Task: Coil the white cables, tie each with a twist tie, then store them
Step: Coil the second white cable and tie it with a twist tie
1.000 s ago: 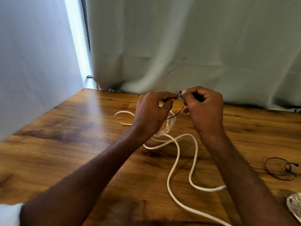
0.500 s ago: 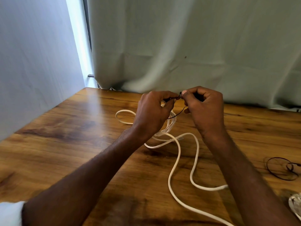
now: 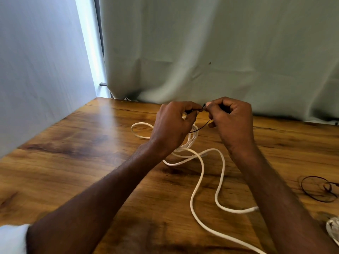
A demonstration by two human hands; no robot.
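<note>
A long white cable (image 3: 201, 173) lies in loose loops on the wooden table (image 3: 91, 162), partly bunched under my hands. My left hand (image 3: 174, 125) and my right hand (image 3: 233, 121) are raised a little above that bunch, fingertips meeting. Both pinch a thin dark twist tie (image 3: 201, 125) that hangs in a short arc between them. My left hand hides most of the bunched coil. Whether the tie goes round the cable is hidden.
A second dark twist tie loop (image 3: 318, 188) lies at the right edge of the table. Another white coil (image 3: 333, 229) shows at the bottom right corner. A pale curtain (image 3: 201, 52) hangs behind the table; a wall stands at the left.
Both hands stay together pinching the tie; they have hardly shifted. The cable loops on the table lie as before.
</note>
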